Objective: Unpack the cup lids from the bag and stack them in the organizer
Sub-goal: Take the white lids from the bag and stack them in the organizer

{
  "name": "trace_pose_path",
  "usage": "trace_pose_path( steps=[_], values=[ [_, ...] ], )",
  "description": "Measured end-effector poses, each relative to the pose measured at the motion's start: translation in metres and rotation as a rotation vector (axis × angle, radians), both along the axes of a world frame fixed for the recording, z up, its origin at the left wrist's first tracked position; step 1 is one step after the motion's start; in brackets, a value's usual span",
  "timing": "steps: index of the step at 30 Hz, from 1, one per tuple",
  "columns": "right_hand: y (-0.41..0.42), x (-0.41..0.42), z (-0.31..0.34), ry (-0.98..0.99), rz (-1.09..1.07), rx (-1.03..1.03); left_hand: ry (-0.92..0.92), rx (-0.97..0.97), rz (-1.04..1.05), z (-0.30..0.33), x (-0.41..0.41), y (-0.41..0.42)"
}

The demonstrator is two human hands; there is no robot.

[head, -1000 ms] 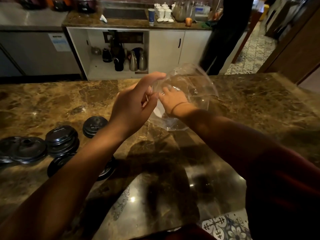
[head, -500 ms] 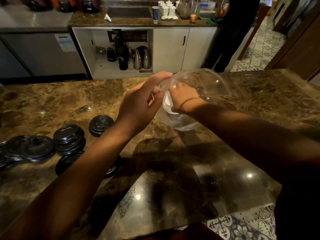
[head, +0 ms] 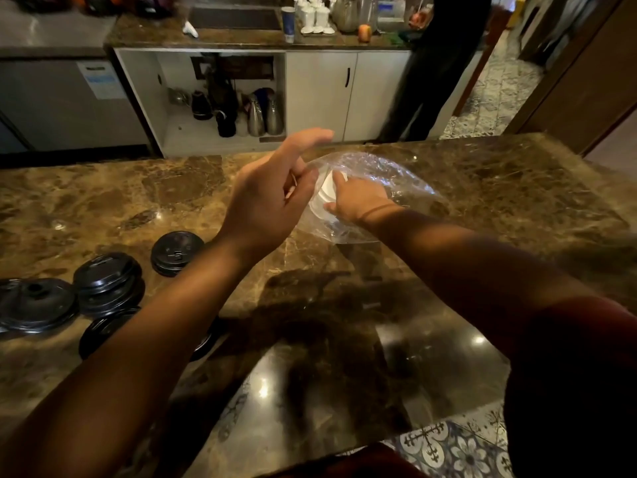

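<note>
Head view, left hand (head: 265, 198) now released, right hand (head: 358, 201) grasping white lid (head: 322, 198) inside bag (head: 396, 177).

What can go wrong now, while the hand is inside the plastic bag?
1. The right hand reaches into the thin clear bag for a white lid; the film may tear or cling and come out along with it.
2. The left hand seems to hold only the bag's mouth, so the bag may slip.
3. The black lids lie loose near the left forearm, which may knock them.
</note>
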State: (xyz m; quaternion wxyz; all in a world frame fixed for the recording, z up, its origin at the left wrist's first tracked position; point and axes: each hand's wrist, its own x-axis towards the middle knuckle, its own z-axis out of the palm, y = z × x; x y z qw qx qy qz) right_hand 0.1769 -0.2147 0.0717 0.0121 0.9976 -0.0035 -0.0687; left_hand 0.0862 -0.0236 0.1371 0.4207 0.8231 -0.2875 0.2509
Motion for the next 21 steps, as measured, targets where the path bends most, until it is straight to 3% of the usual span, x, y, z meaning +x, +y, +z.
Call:
trace_pose_path(
  steps=[5, 18, 21],
  values=[
    [0.004, 0.008, 0.002, -0.106, 0.106, -0.052, -0.017, 0.014, 0.035, 0.002, 0.005, -0.001],
    [-0.001, 0.029, -0.022, -0.078, 0.295, -0.296, -0.030, 0.003, 0.023, 0.000, 0.008, -0.006],
    [-0.005, 0.033, -0.024, -0.072, 0.285, -0.263, -0.027, -0.012, 0.027, 0.000, 0.010, -0.005]
  ],
)
